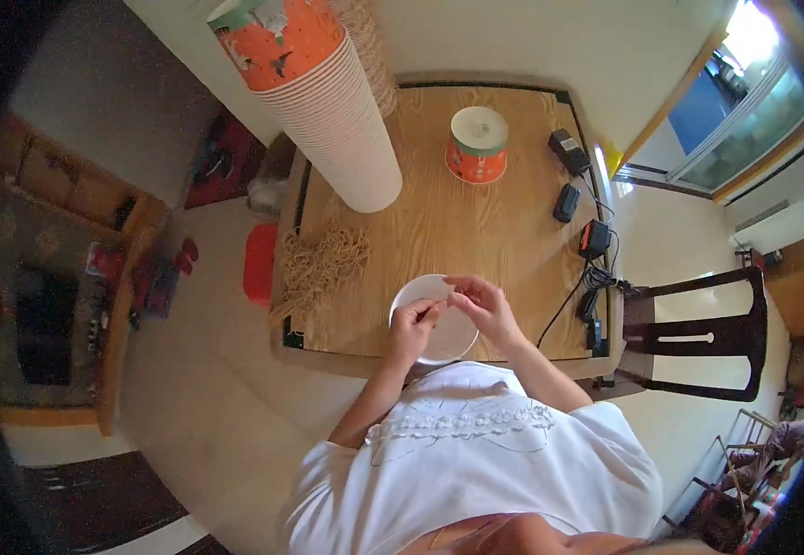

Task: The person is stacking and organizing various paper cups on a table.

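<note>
At the near edge of the table, a white round paper tub (454, 340) stands in front of me with its pale inside showing. Over its left side is my left hand (413, 329), the thumb and fingers pinched together. My right hand (481, 309) meets it over the far right part of the tub, fingers curled and fingertips close to the left ones. Whatever lies between the fingertips is too small to make out. A loose heap of tan paper cords (323, 268) lies left of the tub.
A tall stack of paper tubs (337, 129), orange at its top, rises at the back left. One orange and green tub (478, 143) stands farther back. Black power adapters (594, 239) with cables line the right edge. A dark chair (698, 338) stands right, a red stool (260, 264) left.
</note>
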